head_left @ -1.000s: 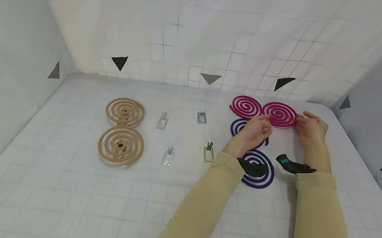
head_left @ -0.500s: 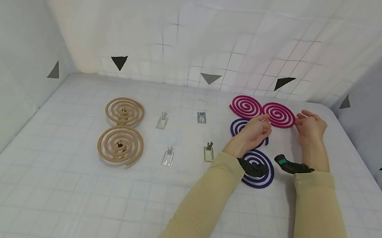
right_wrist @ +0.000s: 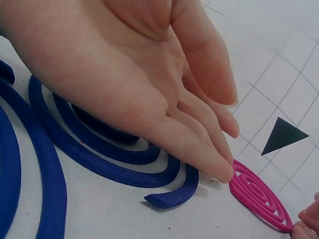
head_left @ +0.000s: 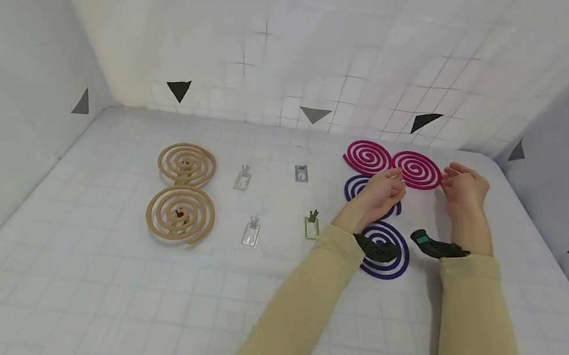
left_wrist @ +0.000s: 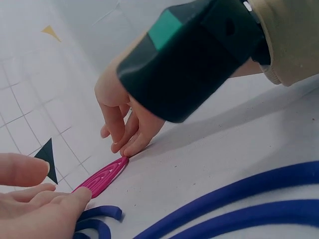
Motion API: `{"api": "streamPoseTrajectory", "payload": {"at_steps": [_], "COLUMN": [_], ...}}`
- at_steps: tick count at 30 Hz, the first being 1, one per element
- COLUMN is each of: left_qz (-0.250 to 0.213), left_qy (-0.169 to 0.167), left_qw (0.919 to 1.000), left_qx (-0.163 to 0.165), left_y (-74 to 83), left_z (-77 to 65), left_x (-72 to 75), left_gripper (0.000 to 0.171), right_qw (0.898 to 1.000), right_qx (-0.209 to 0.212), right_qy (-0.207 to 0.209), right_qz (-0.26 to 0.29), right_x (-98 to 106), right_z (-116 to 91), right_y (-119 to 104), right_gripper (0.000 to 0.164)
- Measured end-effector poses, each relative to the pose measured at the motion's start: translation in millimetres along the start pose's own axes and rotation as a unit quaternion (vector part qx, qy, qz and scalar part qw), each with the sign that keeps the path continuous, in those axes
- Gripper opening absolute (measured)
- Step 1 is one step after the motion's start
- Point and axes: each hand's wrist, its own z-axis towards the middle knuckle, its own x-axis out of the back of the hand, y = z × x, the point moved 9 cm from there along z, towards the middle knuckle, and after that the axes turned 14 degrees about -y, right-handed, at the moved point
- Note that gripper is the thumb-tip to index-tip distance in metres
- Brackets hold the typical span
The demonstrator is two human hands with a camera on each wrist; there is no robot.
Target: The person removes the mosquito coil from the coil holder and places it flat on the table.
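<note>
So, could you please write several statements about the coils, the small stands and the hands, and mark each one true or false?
1. The right hand touches the right pink coil. True.
2. The two pink coils are stacked. False: the right pink coil lies beside the left pink coil.
3. In the head view, four pronged stands lie right of the tan coils. True.
4. The left hand holds a stand. False: the left hand reaches over the upper blue coil.
5. Both sleeves are beige. True.
</note>
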Motion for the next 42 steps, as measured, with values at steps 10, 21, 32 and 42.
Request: {"api": "streamPoseTrajectory", "payload": {"at_steps": [10,21,32,42], "left_qz": [-0.006,-0.016,0.013,0.295], "left_qy": [-0.004,-0.004,0.015,0.062], "left_qw": [1.0,0.9998,0.9994,0.9446], "left_qx": [-0.004,-0.005,-0.028,-0.129], "left_y": [-0.3,0.4,13.3,98.0], "left_z": [1.1,2.4,0.2,-39.4], "left_x": [1.3,0.8,1.0,-30.2], "left_gripper": [0.055,0.055,0.055,0.043], "right_qw": [1.0,1.0,0.999,0.986], "right_qx": [-0.005,0.0,0.014,0.122], "right_qy": [-0.009,-0.016,-0.026,-0.108], "right_qz": [-0.008,0.006,-0.014,0.029], "right_x": [-1.8,-2.3,-10.1,-67.9], "right_z": [0.4,3.5,-3.2,-48.3], "right_y": [1.1,1.0,-11.1,-62.7], "right_gripper": [0.048,0.046,0.048,0.044]}}
